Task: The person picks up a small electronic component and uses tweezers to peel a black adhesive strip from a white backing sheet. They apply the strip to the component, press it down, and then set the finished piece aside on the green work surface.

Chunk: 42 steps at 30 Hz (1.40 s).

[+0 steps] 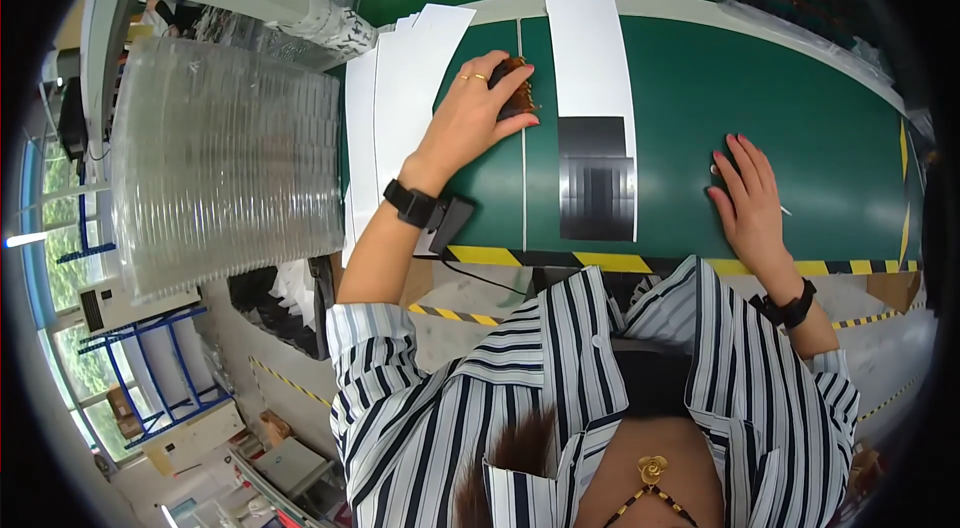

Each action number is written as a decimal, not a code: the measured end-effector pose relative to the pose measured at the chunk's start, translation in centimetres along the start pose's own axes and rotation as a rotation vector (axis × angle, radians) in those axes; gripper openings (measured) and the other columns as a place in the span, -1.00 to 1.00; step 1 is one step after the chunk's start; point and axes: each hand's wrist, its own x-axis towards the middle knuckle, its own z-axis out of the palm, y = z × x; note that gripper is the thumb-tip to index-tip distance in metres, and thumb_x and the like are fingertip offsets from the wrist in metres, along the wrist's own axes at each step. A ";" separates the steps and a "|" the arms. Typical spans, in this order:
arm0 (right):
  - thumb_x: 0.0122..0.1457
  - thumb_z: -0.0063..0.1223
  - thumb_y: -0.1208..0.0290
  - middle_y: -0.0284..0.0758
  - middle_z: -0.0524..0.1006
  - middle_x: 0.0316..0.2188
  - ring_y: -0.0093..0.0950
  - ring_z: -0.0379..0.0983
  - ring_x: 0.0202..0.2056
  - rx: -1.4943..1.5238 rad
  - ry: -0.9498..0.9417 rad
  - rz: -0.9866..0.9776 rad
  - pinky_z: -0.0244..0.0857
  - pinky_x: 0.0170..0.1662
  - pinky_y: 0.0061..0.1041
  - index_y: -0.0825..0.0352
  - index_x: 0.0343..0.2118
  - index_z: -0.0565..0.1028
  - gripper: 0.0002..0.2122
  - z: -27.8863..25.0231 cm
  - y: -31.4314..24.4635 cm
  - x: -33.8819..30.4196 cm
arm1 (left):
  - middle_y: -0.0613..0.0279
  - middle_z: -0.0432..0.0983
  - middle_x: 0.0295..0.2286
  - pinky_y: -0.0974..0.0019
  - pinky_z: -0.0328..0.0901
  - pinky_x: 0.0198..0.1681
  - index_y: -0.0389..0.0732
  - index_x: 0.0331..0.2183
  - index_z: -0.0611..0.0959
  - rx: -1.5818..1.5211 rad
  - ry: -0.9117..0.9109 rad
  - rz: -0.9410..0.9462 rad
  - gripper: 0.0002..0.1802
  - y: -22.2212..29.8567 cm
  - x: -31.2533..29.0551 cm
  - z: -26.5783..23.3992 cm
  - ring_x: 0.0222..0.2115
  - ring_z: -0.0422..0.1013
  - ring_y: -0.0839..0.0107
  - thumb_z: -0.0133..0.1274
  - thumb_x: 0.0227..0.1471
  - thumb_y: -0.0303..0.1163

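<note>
My left hand (475, 113) is over the green work surface, its fingers and thumb closed round a small dark part with copper-coloured edges (518, 93). The fingers hide much of that part. To its right lies a long white sheet (590, 53) with dark grey and black panels (595, 178) at its near end. Farther right, my right hand (752, 196) rests on the surface with its fingers stretched out. A thin white tip (786, 211) pokes out beside that palm; what it belongs to is hidden.
White sheets (400, 98) lie overlapped at the left of the green surface (680, 78). A tall stack of clear plastic trays (225, 163) stands beyond them. Yellow-and-black tape (490, 256) marks the near edge. A small black device (455, 223) with a cable sits by my left wrist.
</note>
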 end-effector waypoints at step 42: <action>0.20 -0.38 0.20 -0.35 0.40 -0.52 -0.66 0.27 -0.60 1.393 0.210 0.420 0.14 -0.60 -0.75 0.44 -0.41 0.40 -0.63 1.3 -3.6 10.7 | 0.14 0.40 -0.48 0.44 0.24 -0.50 -0.29 -0.46 0.56 -0.478 0.202 -0.301 -0.89 1.9 -4.7 -0.5 -0.53 0.34 0.27 0.06 -0.18 -0.53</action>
